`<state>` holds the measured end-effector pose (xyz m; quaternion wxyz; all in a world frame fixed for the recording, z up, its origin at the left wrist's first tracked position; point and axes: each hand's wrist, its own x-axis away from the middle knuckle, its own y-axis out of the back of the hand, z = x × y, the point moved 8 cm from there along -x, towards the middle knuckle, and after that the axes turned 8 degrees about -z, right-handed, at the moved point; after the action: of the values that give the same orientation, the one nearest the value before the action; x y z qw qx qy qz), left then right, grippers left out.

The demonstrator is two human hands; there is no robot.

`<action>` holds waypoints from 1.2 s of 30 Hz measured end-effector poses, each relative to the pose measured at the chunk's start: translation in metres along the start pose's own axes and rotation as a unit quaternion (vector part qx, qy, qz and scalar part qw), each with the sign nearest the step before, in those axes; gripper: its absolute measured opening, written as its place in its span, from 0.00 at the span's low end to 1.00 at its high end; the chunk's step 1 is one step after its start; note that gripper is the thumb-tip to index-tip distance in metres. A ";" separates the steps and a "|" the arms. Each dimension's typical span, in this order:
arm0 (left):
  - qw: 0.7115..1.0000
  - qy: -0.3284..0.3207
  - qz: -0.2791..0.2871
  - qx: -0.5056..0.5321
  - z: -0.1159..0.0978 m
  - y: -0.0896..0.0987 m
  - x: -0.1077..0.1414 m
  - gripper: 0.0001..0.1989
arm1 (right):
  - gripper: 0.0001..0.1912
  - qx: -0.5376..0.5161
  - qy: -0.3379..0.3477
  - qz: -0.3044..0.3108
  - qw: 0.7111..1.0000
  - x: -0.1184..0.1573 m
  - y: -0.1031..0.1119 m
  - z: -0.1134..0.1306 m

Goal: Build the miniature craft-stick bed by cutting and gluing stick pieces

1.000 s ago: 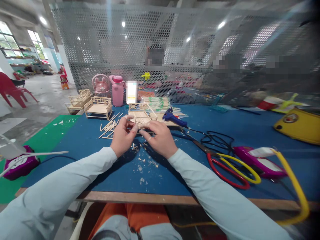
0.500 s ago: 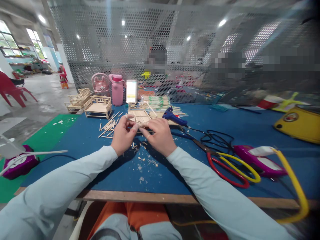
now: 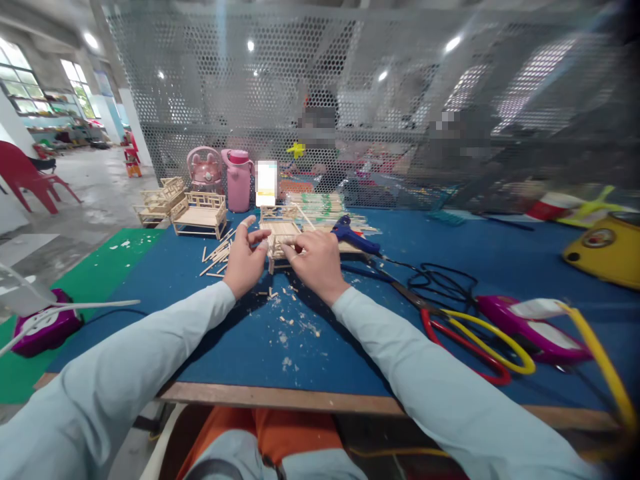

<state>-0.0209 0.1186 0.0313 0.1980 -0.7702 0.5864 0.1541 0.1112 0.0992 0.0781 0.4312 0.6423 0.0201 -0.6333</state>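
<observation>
A small bench frame of pale wooden sticks (image 3: 281,229) stands on the blue tabletop between my hands. My left hand (image 3: 245,259) is at its left front corner, thumb and fingers apart, with nothing seen between them. At the front right, my right hand (image 3: 319,261) has its thumb and fingertips pinched at the frame's front rail; what exactly they hold is too small to tell. Left of my left hand lie loose sticks (image 3: 217,252). Farther left stands a similar wooden bench (image 3: 200,215), with more behind it.
A blue glue gun (image 3: 356,235) and large scissors with red and yellow handles (image 3: 467,343) lie to the right, near black cable and a purple power strip (image 3: 533,328). Behind are a pink bottle (image 3: 239,181), a lit phone (image 3: 266,183) and a perforated screen (image 3: 370,87).
My hands have moved apart; the left has drawn back and its fingers have opened. More of the frame's front corner now shows. The view has shifted slightly.
</observation>
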 end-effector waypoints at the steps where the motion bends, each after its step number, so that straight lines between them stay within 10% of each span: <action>1: 1.000 0.009 0.006 0.004 0.002 -0.002 -0.001 0.24 | 0.08 0.003 -0.002 -0.005 1.000 0.000 0.001 0.000; 27: 0.998 0.048 -0.038 0.016 -0.003 -0.006 -0.003 0.22 | 0.08 -0.025 -0.023 0.000 0.999 0.000 -0.002 0.001; 36: 0.998 0.043 -0.036 -0.002 -0.005 -0.006 -0.002 0.20 | 0.11 -0.112 -0.104 -0.131 0.980 0.000 0.033 -0.031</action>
<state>-0.0156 0.1198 0.0372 0.1764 -0.7971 0.5660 0.1145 0.1546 0.0963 0.0908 0.4136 0.5130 0.1296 -0.7410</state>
